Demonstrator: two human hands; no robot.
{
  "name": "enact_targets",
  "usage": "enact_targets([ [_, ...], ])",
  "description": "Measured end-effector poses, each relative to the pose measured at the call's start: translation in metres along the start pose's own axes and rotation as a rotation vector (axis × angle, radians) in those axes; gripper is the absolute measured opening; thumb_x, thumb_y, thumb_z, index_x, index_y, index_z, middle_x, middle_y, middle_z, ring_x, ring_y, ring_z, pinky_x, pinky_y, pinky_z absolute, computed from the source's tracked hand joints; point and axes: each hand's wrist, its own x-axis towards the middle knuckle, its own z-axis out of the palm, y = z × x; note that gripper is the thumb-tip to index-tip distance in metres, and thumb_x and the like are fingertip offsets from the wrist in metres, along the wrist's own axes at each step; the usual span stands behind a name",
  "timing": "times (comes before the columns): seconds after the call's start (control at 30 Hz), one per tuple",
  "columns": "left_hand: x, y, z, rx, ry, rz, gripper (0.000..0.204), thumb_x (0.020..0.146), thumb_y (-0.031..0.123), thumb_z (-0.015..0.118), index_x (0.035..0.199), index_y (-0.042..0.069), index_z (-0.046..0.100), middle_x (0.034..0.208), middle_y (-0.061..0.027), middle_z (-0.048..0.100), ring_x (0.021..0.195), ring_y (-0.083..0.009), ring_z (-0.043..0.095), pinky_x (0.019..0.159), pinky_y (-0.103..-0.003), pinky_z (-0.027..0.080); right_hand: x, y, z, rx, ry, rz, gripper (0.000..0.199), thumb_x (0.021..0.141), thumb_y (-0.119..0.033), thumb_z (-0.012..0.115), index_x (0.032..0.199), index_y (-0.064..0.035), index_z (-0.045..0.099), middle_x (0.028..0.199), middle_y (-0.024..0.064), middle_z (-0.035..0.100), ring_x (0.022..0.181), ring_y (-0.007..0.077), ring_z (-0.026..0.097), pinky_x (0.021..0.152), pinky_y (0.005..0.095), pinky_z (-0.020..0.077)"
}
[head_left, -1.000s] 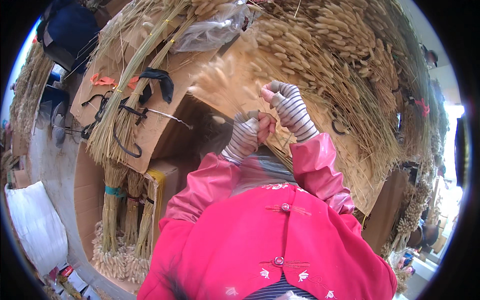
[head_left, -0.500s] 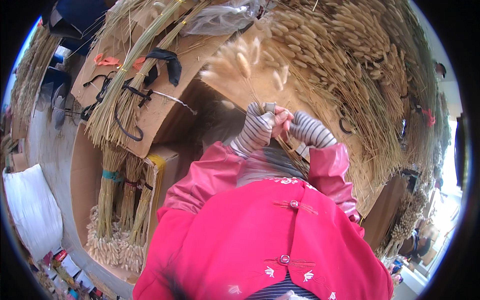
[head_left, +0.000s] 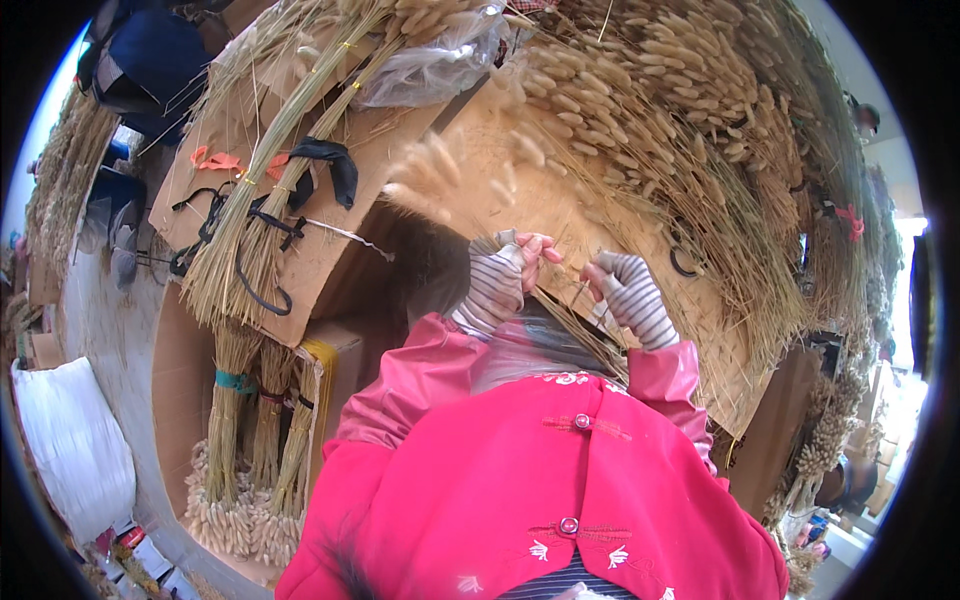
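Note:
My left hand [head_left: 530,262], in a striped knitted cuff, is closed around a small bunch of dried bunny-tail grass. Its fluffy heads [head_left: 432,178] fan out beyond the hand, blurred by motion, and its stems [head_left: 580,330] run down toward my body. A short way to the right, my right hand [head_left: 612,285], in a similar cuff, has its fingers curled together in a pinch. Something thin and dark shows at those fingertips, too small to name. The two hands are apart.
Loose bunny-tail grass [head_left: 690,150] is heaped across the cardboard worktop [head_left: 480,150]. Left of it, tied stem bundles [head_left: 245,230] lie on another cardboard sheet with black straps [head_left: 330,165] and a clear plastic bag [head_left: 430,75]. Below, an open carton [head_left: 175,390] holds upside-down bundles.
My hands, which were together, have separated: the right has moved right and down, the left slightly left. The grass heads have swung left.

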Motion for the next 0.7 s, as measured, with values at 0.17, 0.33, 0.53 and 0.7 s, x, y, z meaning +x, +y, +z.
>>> enact_targets([
  [0.17,0.006,-0.006,-0.006,-0.069,-0.005,-0.133,0.019,0.085,0.02,0.051,0.088,0.003,0.06,0.066,-0.0017,0.059,0.042,-0.0026,0.031,0.039,-0.017,0.025,-0.009,0.011,0.004,-0.373,-0.006,-0.172,0.016,0.078,-0.015,0.056,0.067,-0.0028,0.055,0.048,0.0103,0.046,0.041,0.0209,0.042,0.044,0.0319,0.0357],
  [0.33,0.009,-0.004,-0.011,-0.067,-0.111,-0.192,0.021,0.086,0.021,0.048,0.092,0.002,0.056,0.066,-0.0023,0.058,0.042,-0.002,0.029,0.038,-0.017,0.024,0.001,0.015,0.011,-0.552,0.047,-0.319,0.012,0.074,-0.015,0.057,0.069,-0.004,0.057,0.056,0.014,0.052,0.053,0.0313,0.051,0.05,0.0373,0.039],
  [0.53,0.011,-0.008,-0.006,-0.16,0.076,-0.12,0.02,0.086,0.017,0.05,0.096,0.0,0.052,0.071,-0.0051,0.057,0.042,-0.0029,0.032,0.037,-0.018,0.024,0.004,0.011,0.019,-0.31,0.074,-0.377,0.015,0.077,-0.012,0.057,0.071,0.0011,0.056,0.055,0.0111,0.049,0.049,0.0217,0.047,0.05,0.0291,0.0385],
  [0.7,0.012,-0.003,-0.003,-0.155,0.114,-0.161,0.022,0.085,0.018,0.05,0.095,-0.002,0.053,0.056,0.0008,0.047,0.039,-0.003,0.027,0.036,-0.018,0.021,0.003,0.009,0.026,0.106,0.067,-0.081,0.014,0.077,-0.009,0.056,0.067,0.0008,0.054,0.055,0.0,0.044,0.055,0.0069,0.039,0.049,0.0254,0.0345],
])
